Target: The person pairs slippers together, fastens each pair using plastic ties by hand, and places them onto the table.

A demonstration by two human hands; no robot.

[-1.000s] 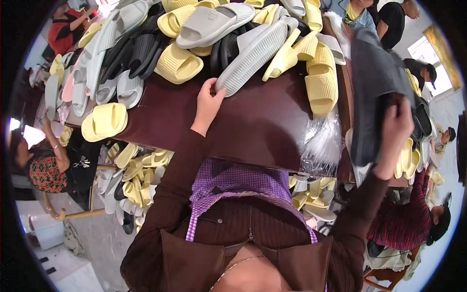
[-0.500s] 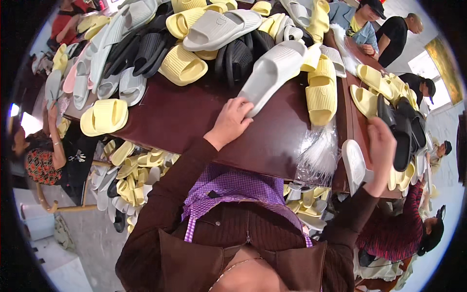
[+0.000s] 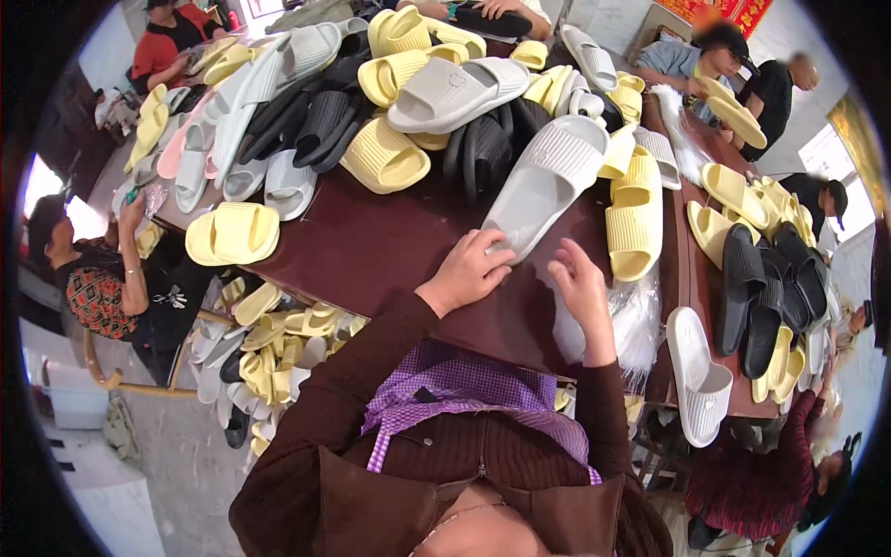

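Observation:
A grey slide slipper (image 3: 543,190) with a ribbed strap leans against the pile, its heel toward me on the dark red table (image 3: 362,246). My left hand (image 3: 467,272) has its fingers at that heel, thumb and fingertips closed on the edge. Just right of the heel, my right hand (image 3: 580,286) is raised with its fingers apart and nothing in them. Beneath and beside the right hand lies a bunch of clear plastic bags (image 3: 635,325). A yellow slipper (image 3: 635,218) lies just beyond the bags.
Yellow, grey and black slippers heap up at the back, with a yellow pair (image 3: 232,234) at the left edge. Black slippers (image 3: 742,288) and a white slipper (image 3: 698,371) lie on the right-hand table. More slippers (image 3: 278,348) fill the space below. Several people sit or stand around.
My right hand has moved left from beside the black slippers to near the grey slipper's heel. My left hand stays at that heel. The whole view has shifted slightly.

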